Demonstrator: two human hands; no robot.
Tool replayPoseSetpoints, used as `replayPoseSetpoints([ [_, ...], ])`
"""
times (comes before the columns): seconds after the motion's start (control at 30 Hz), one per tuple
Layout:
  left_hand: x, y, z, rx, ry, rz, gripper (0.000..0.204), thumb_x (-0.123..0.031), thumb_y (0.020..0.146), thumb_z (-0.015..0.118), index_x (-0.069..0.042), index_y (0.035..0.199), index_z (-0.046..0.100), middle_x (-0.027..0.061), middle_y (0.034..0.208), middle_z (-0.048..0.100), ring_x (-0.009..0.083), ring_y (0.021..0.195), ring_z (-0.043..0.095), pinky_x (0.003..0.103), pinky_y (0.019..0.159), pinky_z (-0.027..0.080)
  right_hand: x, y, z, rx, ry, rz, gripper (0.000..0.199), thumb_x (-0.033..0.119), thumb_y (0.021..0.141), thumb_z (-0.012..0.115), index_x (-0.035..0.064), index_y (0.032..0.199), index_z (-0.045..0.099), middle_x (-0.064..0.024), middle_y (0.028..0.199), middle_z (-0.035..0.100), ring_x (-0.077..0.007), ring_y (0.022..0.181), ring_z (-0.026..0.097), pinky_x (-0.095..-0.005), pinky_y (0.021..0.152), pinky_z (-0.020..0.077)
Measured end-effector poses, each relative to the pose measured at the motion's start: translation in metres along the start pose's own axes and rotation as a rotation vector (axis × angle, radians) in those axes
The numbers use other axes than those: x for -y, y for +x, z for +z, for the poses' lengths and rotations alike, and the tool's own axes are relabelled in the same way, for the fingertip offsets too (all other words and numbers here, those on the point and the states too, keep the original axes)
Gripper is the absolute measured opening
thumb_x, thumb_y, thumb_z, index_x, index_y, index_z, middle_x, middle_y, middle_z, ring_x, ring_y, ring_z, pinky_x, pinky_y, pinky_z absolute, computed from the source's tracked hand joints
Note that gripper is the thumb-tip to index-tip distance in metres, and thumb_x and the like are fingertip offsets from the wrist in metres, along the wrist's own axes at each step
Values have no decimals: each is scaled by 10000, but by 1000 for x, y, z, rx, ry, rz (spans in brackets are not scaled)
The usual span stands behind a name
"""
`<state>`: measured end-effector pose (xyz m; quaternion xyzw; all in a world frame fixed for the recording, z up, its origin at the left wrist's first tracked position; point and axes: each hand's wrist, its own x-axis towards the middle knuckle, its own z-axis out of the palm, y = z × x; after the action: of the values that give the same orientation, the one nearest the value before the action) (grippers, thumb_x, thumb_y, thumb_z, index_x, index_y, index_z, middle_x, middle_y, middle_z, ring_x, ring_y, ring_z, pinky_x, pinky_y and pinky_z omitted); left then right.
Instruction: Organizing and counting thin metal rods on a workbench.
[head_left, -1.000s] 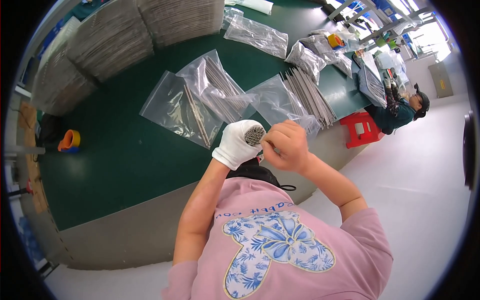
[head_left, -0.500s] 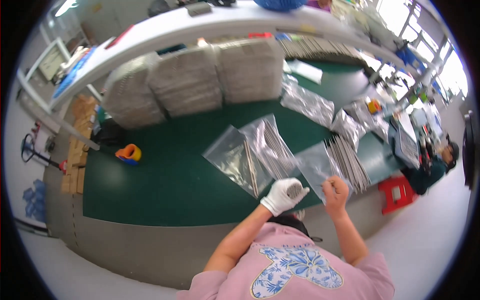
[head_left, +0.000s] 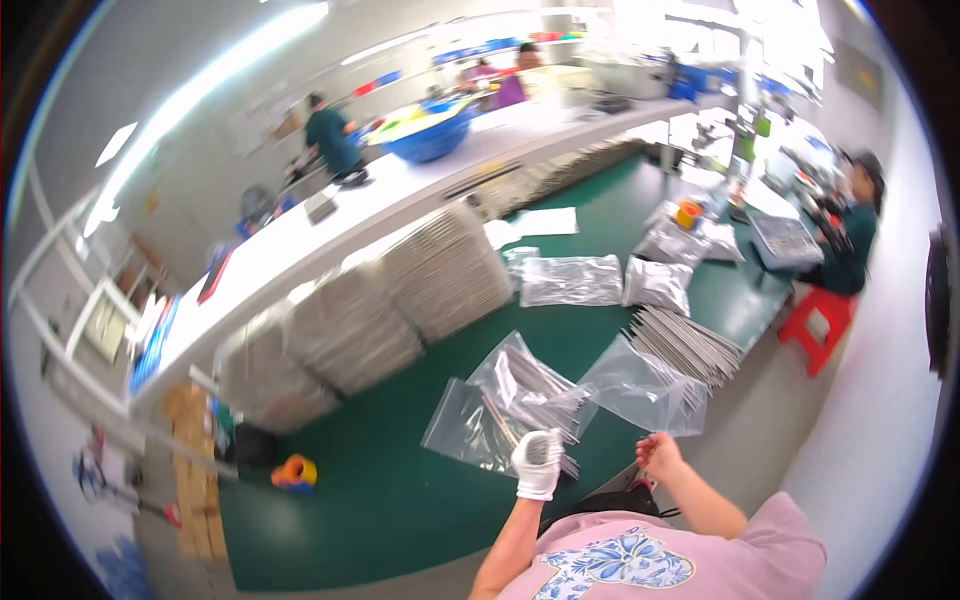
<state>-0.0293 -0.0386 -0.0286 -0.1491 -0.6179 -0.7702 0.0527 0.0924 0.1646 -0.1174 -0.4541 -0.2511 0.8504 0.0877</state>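
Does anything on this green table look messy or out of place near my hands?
Mostly orderly. The clear bags by the gloved left hand lie overlapping at odd angles, unlike the neat grey stacks behind. The bare right hand is beside another bag. Nothing spilled.

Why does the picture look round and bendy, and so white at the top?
In the head view, the fisheye lens bends straight lines, so the white counter curves and the corners go black. Bright ceiling lights and the far top right wash out to white glare. The whole view is a bit smeary, so the gloved left hand, bare right hand and clear bags look soft.
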Motion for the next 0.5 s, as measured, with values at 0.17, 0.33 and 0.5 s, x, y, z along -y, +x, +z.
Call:
replayPoseSetpoints([
  [0.17, 9, 37, -43, -528, -270, -206, 223, -116, 868, 562, -72, 666, 479, 17, 537, 492, 111, 460, 476, 272, 454, 407, 8, -35, -56, -158, 126, -56, 203, 232, 779, 467, 74, 685, 553, -61, 642, 583, -182, 594, 548, -325, 560, 445],
  [0.33, 12, 30, -93, -760, -643, -622, 420, -303, 847, 520, -172, 520, 292, -12, 458, 300, 151, 413, 352, 302, 476, 348, -7, -60, -65, -107, -51, -32, 185, 208, 798, 487, 63, 745, 589, -70, 697, 620, -170, 600, 566, -296, 564, 457],
  [0.5, 7, -11, -88, -959, -740, -745, 410, -263, 809, 519, -178, 489, 277, -24, 439, 316, 164, 420, 379, 307, 473, 385, -5, -63, -26, -15, -506, -87, 152, 178, 792, 540, 48, 733, 595, -65, 700, 629, -143, 588, 573, -268, 552, 452],
])
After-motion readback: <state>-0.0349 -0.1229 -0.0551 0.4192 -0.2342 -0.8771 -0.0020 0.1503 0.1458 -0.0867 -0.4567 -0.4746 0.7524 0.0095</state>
